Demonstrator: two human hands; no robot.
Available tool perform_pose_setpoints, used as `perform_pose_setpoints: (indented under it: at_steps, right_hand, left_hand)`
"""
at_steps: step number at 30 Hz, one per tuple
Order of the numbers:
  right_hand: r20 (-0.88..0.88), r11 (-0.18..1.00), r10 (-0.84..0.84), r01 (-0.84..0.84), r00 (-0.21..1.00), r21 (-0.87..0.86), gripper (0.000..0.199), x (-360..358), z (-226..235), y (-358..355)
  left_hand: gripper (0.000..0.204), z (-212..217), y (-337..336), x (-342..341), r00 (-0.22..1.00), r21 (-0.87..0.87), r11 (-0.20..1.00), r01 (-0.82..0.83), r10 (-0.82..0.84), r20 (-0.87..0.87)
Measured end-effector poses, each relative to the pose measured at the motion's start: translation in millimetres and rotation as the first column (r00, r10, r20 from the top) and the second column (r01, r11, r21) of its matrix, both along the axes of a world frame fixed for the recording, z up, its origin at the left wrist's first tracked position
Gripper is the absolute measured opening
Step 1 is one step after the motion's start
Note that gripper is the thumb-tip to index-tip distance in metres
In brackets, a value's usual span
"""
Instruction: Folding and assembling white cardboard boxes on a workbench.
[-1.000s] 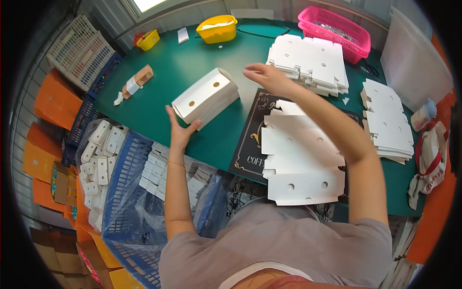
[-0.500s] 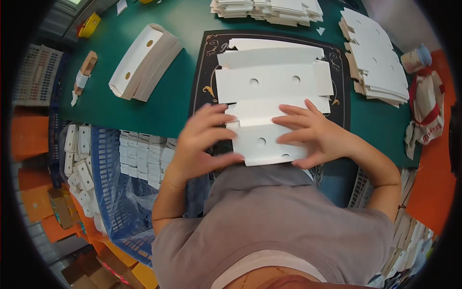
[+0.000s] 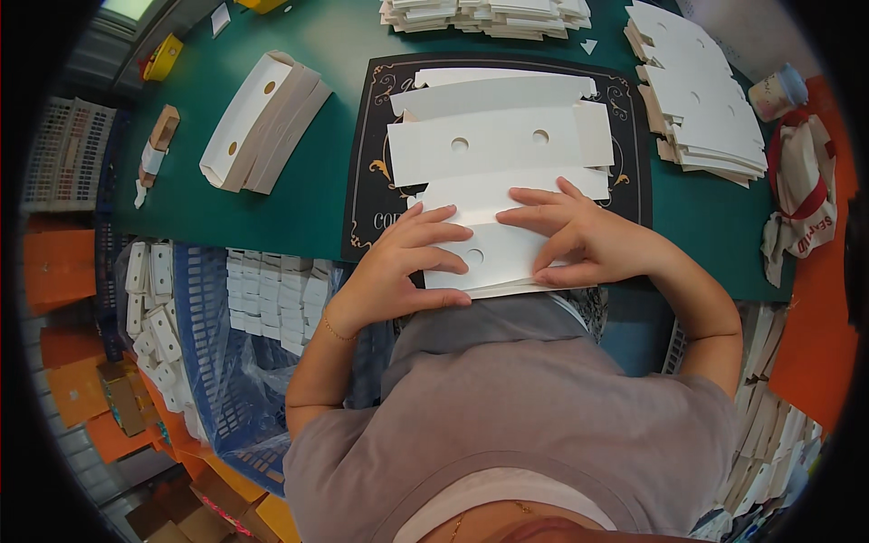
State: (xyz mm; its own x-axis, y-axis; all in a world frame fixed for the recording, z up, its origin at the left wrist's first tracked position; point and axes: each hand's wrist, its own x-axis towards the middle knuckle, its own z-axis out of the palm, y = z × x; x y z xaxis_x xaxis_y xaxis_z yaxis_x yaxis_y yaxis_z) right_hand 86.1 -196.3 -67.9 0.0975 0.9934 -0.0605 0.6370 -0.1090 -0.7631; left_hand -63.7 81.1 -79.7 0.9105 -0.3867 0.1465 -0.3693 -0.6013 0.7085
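Note:
A white cardboard box blank [image 3: 510,243] with round holes lies in front of me, partly folded, its near flap raised at the table's edge. My left hand [image 3: 412,262] grips its left side, fingers over the top and thumb at the near edge. On the other side, my right hand [image 3: 584,240] pinches the near edge between thumb and forefinger, while its other fingers stretch over the panel. Beyond my hands, more white blanks [image 3: 498,149] with holes lie on a black mat [image 3: 358,213] with gold ornament. My palms hide parts of the panel's sides.
On the green table [image 3: 303,213] stand folded white boxes [image 3: 262,127] to the left. Stacks of flat blanks [image 3: 701,100] lie at the right and far side. A cup [image 3: 777,92] and cloth bag [image 3: 801,185] sit far right. A blue crate [image 3: 195,317] is at lower left.
Both hands have closed in on the blank's near part, my left thumb and right fingers now against its edge. The near flap has tilted up. The whole view has shifted slightly.

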Motion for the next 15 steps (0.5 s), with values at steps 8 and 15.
perform_pose_setpoints:
  at_steps: [8, 15]
  right_hand:
    - [-0.443, 0.95, -0.301, 0.304, 0.844, -0.066, 0.015, 16.0, 39.9, 4.7]
    - [0.095, 0.923, -0.378, 0.366, 0.921, 0.119, 0.017, 30.6, 58.1, 14.5]
  left_hand:
    - [0.046, 35.4, -9.3, 7.7, 0.889, -0.088, 0.966, -0.245, 0.26, 0.376]
    - [0.013, 42.1, -0.1, 49.3, 0.845, 0.13, 0.963, -0.234, 0.135, 0.517]
